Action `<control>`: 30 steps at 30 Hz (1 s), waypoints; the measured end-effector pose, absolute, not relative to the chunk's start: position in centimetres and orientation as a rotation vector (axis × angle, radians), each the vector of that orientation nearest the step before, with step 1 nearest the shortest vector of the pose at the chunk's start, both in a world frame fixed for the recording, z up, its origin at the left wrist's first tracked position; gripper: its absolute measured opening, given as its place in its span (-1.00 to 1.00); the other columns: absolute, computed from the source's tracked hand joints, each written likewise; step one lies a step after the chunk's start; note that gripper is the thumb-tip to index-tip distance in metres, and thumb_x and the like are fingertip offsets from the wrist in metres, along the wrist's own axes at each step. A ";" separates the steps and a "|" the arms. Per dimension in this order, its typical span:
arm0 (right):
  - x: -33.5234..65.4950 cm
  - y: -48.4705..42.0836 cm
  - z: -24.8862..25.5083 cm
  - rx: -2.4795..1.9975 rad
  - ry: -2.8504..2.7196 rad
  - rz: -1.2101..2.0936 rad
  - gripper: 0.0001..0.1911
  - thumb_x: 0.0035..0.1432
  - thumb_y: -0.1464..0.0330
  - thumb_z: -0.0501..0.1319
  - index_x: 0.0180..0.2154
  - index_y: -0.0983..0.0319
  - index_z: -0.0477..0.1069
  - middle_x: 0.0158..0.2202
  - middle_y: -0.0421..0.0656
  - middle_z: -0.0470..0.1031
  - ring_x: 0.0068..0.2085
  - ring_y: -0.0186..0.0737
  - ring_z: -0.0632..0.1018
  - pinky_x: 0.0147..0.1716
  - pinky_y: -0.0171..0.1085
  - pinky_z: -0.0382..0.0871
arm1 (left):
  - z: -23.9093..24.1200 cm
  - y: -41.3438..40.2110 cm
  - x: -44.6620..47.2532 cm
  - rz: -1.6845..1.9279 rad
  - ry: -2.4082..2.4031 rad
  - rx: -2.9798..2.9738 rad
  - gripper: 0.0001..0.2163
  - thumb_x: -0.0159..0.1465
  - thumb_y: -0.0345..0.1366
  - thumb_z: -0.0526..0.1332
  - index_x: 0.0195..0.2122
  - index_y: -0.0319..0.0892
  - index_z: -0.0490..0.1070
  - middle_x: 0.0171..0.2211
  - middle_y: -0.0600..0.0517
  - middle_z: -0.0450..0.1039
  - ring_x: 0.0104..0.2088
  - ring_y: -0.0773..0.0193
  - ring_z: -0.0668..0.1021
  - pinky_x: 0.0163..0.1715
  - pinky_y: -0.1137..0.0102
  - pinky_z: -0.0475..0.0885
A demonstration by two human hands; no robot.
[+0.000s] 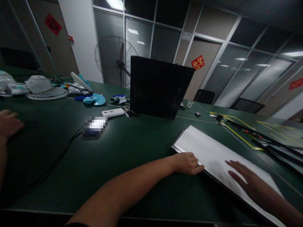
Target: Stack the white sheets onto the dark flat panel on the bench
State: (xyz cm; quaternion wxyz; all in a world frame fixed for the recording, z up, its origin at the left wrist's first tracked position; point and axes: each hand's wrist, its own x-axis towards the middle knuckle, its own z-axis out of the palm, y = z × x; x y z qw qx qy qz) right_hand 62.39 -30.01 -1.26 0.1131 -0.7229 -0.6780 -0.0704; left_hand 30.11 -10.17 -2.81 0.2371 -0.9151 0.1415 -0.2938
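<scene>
Here the white sheet lies flat on a dark backing board, at about four o'clock on the green table. The left hand has its fingers curled closed on the sheet's near edge at seven o'clock. The right hand lies open and flat on the sheet at five o'clock, gripping nothing. Handling this well seems to call for light, even palm pressure and a pinch at the very border, so the sheet neither creases nor slides off its board. Open table runs toward nine o'clock, crossed only by a black cable. The upright black panel closes off twelve o'clock, yellow tape lines and dark strips crowd two o'clock, and another person's hand rests at nine o'clock.
</scene>
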 end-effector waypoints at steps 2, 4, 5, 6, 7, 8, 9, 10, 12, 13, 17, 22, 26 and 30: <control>59.9 -28.1 -2.5 -2.126 -2.075 -0.196 -0.25 0.38 -0.14 -0.02 0.43 0.04 0.30 0.50 -0.12 0.14 0.48 0.21 0.17 0.37 0.30 0.22 | -3.0 -9.8 31.0 -0.810 0.384 -2.487 -0.75 0.50 -0.40 0.13 0.10 -0.22 0.54 -0.17 -0.19 0.65 -0.24 0.21 0.67 -0.24 0.32 0.44; 58.1 -26.4 -3.2 -2.143 -2.131 -0.161 -0.27 0.43 -0.11 -0.08 0.48 -0.01 0.19 0.55 -0.16 -0.03 0.52 0.22 0.03 0.34 0.39 0.17 | -3.2 -9.5 31.2 -0.844 0.387 -2.465 -0.74 0.51 -0.38 0.13 0.12 -0.18 0.54 -0.04 -0.22 0.65 -0.09 0.16 0.68 -0.14 0.30 0.47; 57.6 -25.6 -3.4 -2.159 -2.144 -0.121 -0.29 0.44 -0.10 -0.11 0.49 -0.05 0.15 0.56 -0.18 -0.07 0.52 0.21 0.00 0.33 0.41 0.16 | -3.3 -9.3 31.1 -0.867 0.375 -2.455 -0.74 0.51 -0.36 0.14 0.13 -0.17 0.54 0.00 -0.22 0.64 -0.01 0.13 0.67 -0.08 0.27 0.48; 57.3 -24.9 -3.4 -2.178 -2.150 -0.066 -0.31 0.46 -0.08 -0.15 0.49 -0.08 0.13 0.56 -0.20 -0.08 0.52 0.19 -0.01 0.34 0.41 0.14 | -3.3 -9.2 31.0 -0.890 0.350 -2.447 -0.74 0.52 -0.35 0.13 0.13 -0.16 0.54 0.04 -0.22 0.63 0.05 0.09 0.65 -0.03 0.24 0.47; 57.2 -24.3 -3.3 -2.197 -2.151 -0.006 -0.32 0.47 -0.07 -0.18 0.50 -0.11 0.11 0.56 -0.21 -0.09 0.52 0.16 -0.01 0.34 0.40 0.12 | -3.4 -9.1 30.8 -0.913 0.319 -2.443 -0.73 0.52 -0.34 0.12 0.13 -0.16 0.55 0.06 -0.22 0.63 0.11 0.05 0.63 0.01 0.20 0.47; 57.2 -23.7 -3.3 -2.214 -2.148 0.049 -0.32 0.48 -0.06 -0.21 0.50 -0.12 0.10 0.55 -0.22 -0.09 0.51 0.14 0.00 0.35 0.39 0.10 | -3.4 -9.1 30.6 -0.932 0.287 -2.443 -0.73 0.53 -0.33 0.10 0.11 -0.16 0.56 0.07 -0.21 0.63 0.14 0.03 0.62 0.04 0.17 0.46; 57.4 -23.2 -3.2 -2.230 -2.142 0.086 -0.32 0.48 -0.06 -0.23 0.50 -0.13 0.09 0.55 -0.23 -0.08 0.51 0.13 0.01 0.36 0.38 0.09 | -3.4 -9.0 30.4 -0.947 0.262 -2.446 -0.73 0.54 -0.33 0.08 0.09 -0.16 0.56 0.07 -0.20 0.63 0.15 0.01 0.61 0.05 0.16 0.45; 57.7 -22.7 -3.1 -2.244 -2.138 0.104 -0.32 0.48 -0.06 -0.24 0.50 -0.13 0.10 0.55 -0.23 -0.07 0.51 0.14 0.02 0.35 0.38 0.09 | -3.3 -9.0 30.2 -0.961 0.247 -2.452 -0.72 0.54 -0.33 0.07 0.08 -0.15 0.57 0.07 -0.19 0.63 0.15 0.01 0.61 0.05 0.15 0.45; 58.2 -21.7 -3.0 -2.269 -2.123 0.091 -0.30 0.47 -0.07 -0.25 0.50 -0.10 0.13 0.54 -0.20 -0.04 0.51 0.16 0.03 0.34 0.39 0.11 | -3.2 -9.1 30.0 -0.987 0.240 -2.467 -0.71 0.55 -0.33 0.05 0.06 -0.14 0.57 0.07 -0.16 0.62 0.14 0.02 0.61 0.01 0.18 0.45; 58.5 -21.3 -3.0 -2.282 -2.109 0.074 -0.29 0.47 -0.08 -0.26 0.49 -0.08 0.14 0.54 -0.18 -0.03 0.51 0.17 0.03 0.33 0.41 0.11 | -3.1 -9.1 29.9 -0.995 0.245 -2.477 -0.71 0.55 -0.33 0.05 0.05 -0.14 0.58 0.07 -0.14 0.62 0.11 0.04 0.61 -0.03 0.20 0.45; 58.9 -20.6 -3.0 -2.303 -2.058 0.061 -0.27 0.46 -0.10 -0.25 0.49 -0.07 0.15 0.55 -0.18 -0.05 0.52 0.18 -0.01 0.34 0.45 0.04 | -2.8 -9.1 29.7 -0.991 0.231 -2.532 -0.71 0.55 -0.38 0.03 -0.01 -0.14 0.59 -0.08 -0.10 0.64 -0.13 0.18 0.63 -0.23 0.29 0.39; 57.9 -21.2 -2.2 -2.175 -2.183 0.194 -0.27 0.44 -0.13 -0.14 0.52 -0.12 0.04 0.56 -0.25 -0.16 0.53 0.12 -0.07 0.40 0.36 -0.07 | -2.6 -9.0 29.7 -0.992 0.192 -2.565 -0.72 0.54 -0.42 0.04 -0.08 -0.21 0.59 -0.21 -0.12 0.62 -0.23 0.23 0.61 -0.23 0.30 0.36; 56.6 -21.2 -1.7 -2.145 -2.228 0.269 -0.25 0.42 -0.14 -0.11 0.53 -0.14 0.00 0.57 -0.27 -0.21 0.53 0.06 -0.14 0.42 0.32 -0.16 | -2.8 -8.7 29.9 -1.041 0.223 -2.532 -0.73 0.54 -0.42 0.05 -0.07 -0.24 0.59 -0.21 -0.13 0.63 -0.19 0.21 0.63 -0.12 0.28 0.37; 56.6 -20.0 -2.2 -2.193 -2.208 0.278 -0.25 0.43 -0.14 -0.19 0.53 -0.12 0.01 0.57 -0.24 -0.20 0.53 0.08 -0.14 0.41 0.35 -0.18 | -3.0 -8.6 30.1 -1.048 0.185 -2.532 -0.73 0.53 -0.41 0.07 -0.11 -0.23 0.59 -0.23 -0.12 0.63 -0.20 0.19 0.63 -0.11 0.26 0.37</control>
